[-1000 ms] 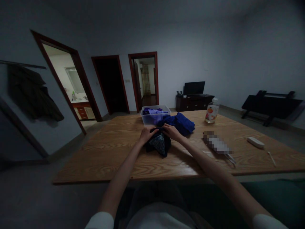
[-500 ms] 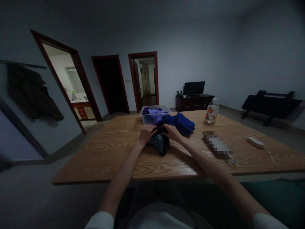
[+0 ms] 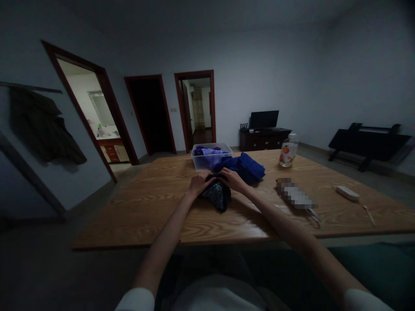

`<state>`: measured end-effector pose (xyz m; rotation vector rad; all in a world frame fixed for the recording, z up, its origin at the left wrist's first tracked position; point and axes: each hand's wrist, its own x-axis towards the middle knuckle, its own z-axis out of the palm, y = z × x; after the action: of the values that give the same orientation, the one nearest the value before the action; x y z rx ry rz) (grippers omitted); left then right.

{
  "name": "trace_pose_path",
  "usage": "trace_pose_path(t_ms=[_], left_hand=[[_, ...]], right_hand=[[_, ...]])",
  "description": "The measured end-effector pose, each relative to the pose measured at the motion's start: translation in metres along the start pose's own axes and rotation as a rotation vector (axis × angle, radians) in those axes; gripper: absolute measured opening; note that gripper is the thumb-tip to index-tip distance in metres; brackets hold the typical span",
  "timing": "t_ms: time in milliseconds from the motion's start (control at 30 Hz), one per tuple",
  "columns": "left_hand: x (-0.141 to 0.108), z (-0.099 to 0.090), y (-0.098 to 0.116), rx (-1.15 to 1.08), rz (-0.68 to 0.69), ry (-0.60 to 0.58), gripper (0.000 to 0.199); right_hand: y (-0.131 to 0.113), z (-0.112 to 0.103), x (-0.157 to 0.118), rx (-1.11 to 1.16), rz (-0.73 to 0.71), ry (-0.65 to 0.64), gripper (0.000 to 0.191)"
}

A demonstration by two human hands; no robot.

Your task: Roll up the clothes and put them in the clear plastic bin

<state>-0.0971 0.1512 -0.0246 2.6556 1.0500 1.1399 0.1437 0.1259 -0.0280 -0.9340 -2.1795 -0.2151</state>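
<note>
A small black garment [image 3: 215, 196] with a grey-blue patterned panel lies bunched on the wooden table in front of me; its exact kind I cannot make out. My left hand [image 3: 198, 183] grips its far left edge, fingers curled over the fabric. On the far right edge, my right hand [image 3: 232, 179] pinches the same garment, thumbs close together. Just behind the hands is a heap of dark blue cloth [image 3: 248, 167]. It rests against a clear plastic bin [image 3: 201, 162] that holds purple and lilac cloth [image 3: 210, 152].
To the right on the wooden table [image 3: 136, 216] stand a labelled bottle [image 3: 288, 151], a blurred-out object with a strap [image 3: 296, 196], a white oblong case [image 3: 347, 193] and a thin pale stick [image 3: 368, 216]. The table's front edge runs under my forearms.
Both hands keep hold of the black garment and have barely shifted. Its patterned panel has changed shape slightly between them. The other things stay where they were.
</note>
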Motion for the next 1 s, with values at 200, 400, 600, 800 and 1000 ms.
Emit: trace_pose_path(t_ms=[200,400,600,800,1000], left_hand=[[0.007,0.008,-0.009,-0.290,-0.090,-0.214,0.059],[0.011,0.015,-0.025,-0.515,-0.170,-0.312,0.066],[0.011,0.010,-0.031,-0.564,-0.174,-0.350,0.064],[0.010,0.004,-0.026,-0.580,-0.102,-0.342,0.054],[0.011,0.006,-0.026,-0.503,-0.036,-0.249,0.045]], right_hand=[[-0.001,-0.002,-0.002,-0.143,-0.066,-0.011,0.020],[-0.012,-0.008,0.001,-0.330,-0.135,-0.064,0.017],[-0.015,-0.006,0.002,-0.301,-0.147,-0.061,0.016],[-0.002,0.002,-0.003,0.060,0.020,-0.040,0.028],[0.004,-0.001,-0.003,0.353,0.289,-0.204,0.048]])
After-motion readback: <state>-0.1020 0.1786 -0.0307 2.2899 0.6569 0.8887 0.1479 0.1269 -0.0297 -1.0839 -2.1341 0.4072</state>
